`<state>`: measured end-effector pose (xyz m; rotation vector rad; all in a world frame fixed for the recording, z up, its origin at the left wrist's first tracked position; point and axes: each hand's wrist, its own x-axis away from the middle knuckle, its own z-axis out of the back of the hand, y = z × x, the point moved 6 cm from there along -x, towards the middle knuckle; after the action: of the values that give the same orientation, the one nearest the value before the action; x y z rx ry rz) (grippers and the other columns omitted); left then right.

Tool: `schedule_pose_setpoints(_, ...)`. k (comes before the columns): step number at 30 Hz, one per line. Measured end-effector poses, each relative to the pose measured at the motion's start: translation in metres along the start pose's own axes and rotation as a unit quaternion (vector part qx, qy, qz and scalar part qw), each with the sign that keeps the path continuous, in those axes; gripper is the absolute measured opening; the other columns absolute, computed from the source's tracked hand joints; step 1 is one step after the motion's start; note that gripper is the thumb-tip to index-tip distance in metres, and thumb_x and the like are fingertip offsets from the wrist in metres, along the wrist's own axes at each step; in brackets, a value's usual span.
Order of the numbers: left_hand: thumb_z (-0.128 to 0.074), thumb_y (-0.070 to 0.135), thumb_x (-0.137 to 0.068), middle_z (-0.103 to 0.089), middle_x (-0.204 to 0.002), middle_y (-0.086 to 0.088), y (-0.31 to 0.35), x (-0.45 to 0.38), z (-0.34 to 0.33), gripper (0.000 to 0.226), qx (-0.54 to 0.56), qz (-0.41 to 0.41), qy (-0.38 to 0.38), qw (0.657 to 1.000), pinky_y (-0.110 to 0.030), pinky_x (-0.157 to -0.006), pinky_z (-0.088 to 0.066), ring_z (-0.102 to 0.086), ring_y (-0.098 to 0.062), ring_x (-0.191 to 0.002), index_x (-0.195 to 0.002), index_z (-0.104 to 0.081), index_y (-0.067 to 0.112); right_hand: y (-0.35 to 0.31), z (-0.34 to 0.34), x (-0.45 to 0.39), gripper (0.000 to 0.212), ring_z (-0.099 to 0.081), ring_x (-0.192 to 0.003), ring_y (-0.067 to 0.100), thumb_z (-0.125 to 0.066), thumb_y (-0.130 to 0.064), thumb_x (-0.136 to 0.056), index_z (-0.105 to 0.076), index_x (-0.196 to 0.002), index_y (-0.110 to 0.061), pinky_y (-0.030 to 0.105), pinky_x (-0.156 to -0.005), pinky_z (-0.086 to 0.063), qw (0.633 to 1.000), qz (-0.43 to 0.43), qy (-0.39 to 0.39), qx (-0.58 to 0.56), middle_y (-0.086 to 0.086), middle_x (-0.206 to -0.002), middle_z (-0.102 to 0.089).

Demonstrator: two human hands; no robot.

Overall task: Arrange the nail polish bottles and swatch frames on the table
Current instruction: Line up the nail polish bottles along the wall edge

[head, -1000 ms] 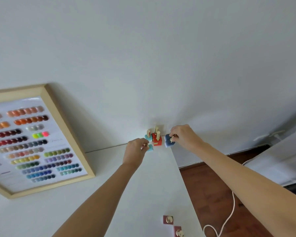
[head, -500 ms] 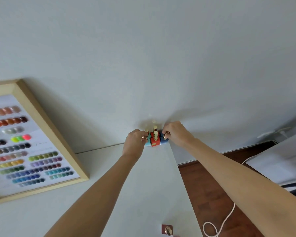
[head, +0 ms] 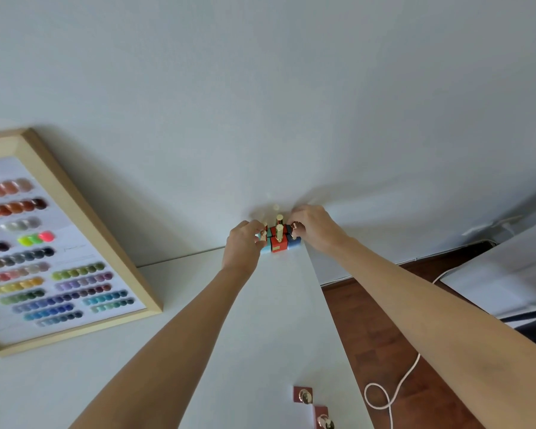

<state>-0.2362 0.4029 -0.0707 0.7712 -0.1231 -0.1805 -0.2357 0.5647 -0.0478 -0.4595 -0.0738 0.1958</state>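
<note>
Two hands meet at the far corner of your tabletop (head: 260, 320), against the wall. Your left hand (head: 243, 244) pinches a gold-capped bottle (head: 263, 235) at the cluster's left; your right hand (head: 314, 226) is closed on the blue bottle (head: 293, 242) beside the red bottle (head: 277, 243). Swatch frame (head: 59, 243) leans left; two maroon bottles (head: 304, 396) sit near you.

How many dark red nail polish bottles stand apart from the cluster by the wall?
2. One dark red bottle stands near the table's right edge; the second sits just nearer the camera, cut by the frame bottom. More may lie out of view.
</note>
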Motion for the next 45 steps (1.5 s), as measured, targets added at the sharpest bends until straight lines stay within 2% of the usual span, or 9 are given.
schedule_pose_setpoints(8,-0.069,0.007,-0.085,-0.064,-0.113,-0.007,0.005,0.055,0.014,0.036,0.004,-0.039,0.0,0.999,-0.021,-0.083,-0.045,-0.064,-0.018,-0.098,-0.12,-0.061,0.011,-0.003,0.03,0.049,0.033,-0.063,-0.097,0.026,-0.064,0.002,-0.081,-0.066,-0.113,-0.008,0.033,-0.088,-0.052,0.995,-0.029,0.084,-0.045,0.013,-0.116,-0.064)
schedule_pose_setpoints(13,-0.068,0.016,-0.088,-0.066,-0.113,0.0,0.017,0.125,0.003,0.03,-0.004,-0.098,-0.094,0.991,-0.018,-0.084,-0.047,-0.062,-0.007,-0.093,-0.117,-0.063,0.017,-0.017,0.032,0.122,0.022,-0.066,-0.08,0.025,-0.063,0.001,-0.083,-0.071,-0.103,-0.005,0.038,-0.081,-0.056,0.991,-0.058,0.094,-0.078,0.015,-0.096,-0.069)
schedule_pose_setpoints(19,-0.067,0.016,-0.087,-0.063,-0.118,0.008,0.017,0.209,-0.027,0.035,-0.025,-0.143,-0.272,0.951,-0.013,-0.082,-0.043,-0.06,-0.003,-0.098,-0.119,-0.062,0.027,-0.036,0.01,0.226,0.014,-0.065,-0.08,0.012,-0.063,-0.002,-0.085,-0.073,-0.091,-0.011,0.012,-0.072,-0.046,0.987,-0.128,0.009,-0.1,0.004,-0.09,-0.074)
schedule_pose_setpoints(22,-0.07,0.021,-0.084,-0.064,-0.116,0.008,0.021,0.229,-0.037,0.036,-0.04,-0.154,-0.299,0.941,-0.022,-0.086,-0.048,-0.061,-0.007,-0.099,-0.118,-0.062,0.028,-0.043,-0.007,0.275,0.025,-0.063,-0.08,0.007,-0.056,0.005,-0.082,-0.072,-0.087,-0.013,0.001,-0.066,-0.041,0.976,-0.19,-0.024,-0.109,0.0,-0.088,-0.073)
schedule_pose_setpoints(26,-0.068,0.023,-0.086,-0.068,-0.102,0.001,0.029,0.237,-0.043,0.018,-0.046,-0.143,-0.295,0.944,-0.032,-0.085,-0.051,-0.063,-0.015,-0.094,-0.104,-0.069,0.022,-0.064,-0.039,0.324,0.028,-0.058,-0.07,0.007,-0.055,0.007,-0.076,-0.069,-0.091,-0.012,0.004,-0.06,-0.045,0.961,-0.218,-0.047,-0.164,0.001,-0.087,-0.065)
schedule_pose_setpoints(30,-0.063,0.02,-0.09,-0.069,-0.098,-0.001,0.031,0.239,-0.043,0.012,-0.069,-0.149,-0.297,0.941,-0.027,-0.081,-0.048,-0.063,-0.018,-0.093,-0.097,-0.072,0.018,-0.078,-0.056,0.34,0.017,-0.057,-0.064,0.011,-0.07,-0.016,-0.08,-0.069,-0.098,-0.015,0.009,-0.061,-0.047,0.953,-0.225,-0.012,-0.2,0.005,-0.089,-0.06)
schedule_pose_setpoints(35,-0.063,0.018,-0.088,-0.071,-0.099,0.002,0.03,0.247,-0.042,0.014,-0.102,-0.186,-0.352,0.912,-0.026,-0.081,-0.048,-0.061,-0.014,-0.093,-0.099,-0.071,0.022,-0.085,-0.063,0.344,0.006,-0.061,-0.076,0.022,-0.064,-0.009,-0.084,-0.07,-0.087,-0.009,0.031,-0.074,-0.049,0.966,-0.207,0.023,-0.152,0.011,-0.086,-0.066)
schedule_pose_setpoints(42,-0.064,0.009,-0.086,-0.062,-0.103,0.0,0.038,0.256,-0.049,0.016,-0.127,-0.236,-0.371,0.889,-0.027,-0.078,-0.046,-0.058,-0.015,-0.09,-0.099,-0.062,0.017,-0.091,-0.071,0.364,0.008,-0.061,-0.072,0.017,-0.065,-0.003,-0.079,-0.07,-0.081,-0.009,0.023,-0.068,-0.046,0.963,-0.225,0.026,-0.147,0.006,-0.081,-0.067)
schedule_pose_setpoints(45,-0.063,0.002,-0.084,-0.054,-0.116,0.001,0.046,0.256,-0.051,0.038,-0.146,-0.263,-0.381,0.874,-0.034,-0.077,-0.052,-0.062,-0.02,-0.091,-0.112,-0.047,0.021,-0.097,-0.075,0.368,0.01,-0.061,-0.071,0.012,-0.065,-0.002,-0.079,-0.068,-0.08,-0.011,0.013,-0.067,-0.042,0.962,-0.223,0.014,-0.154,0.003,-0.081,-0.066)
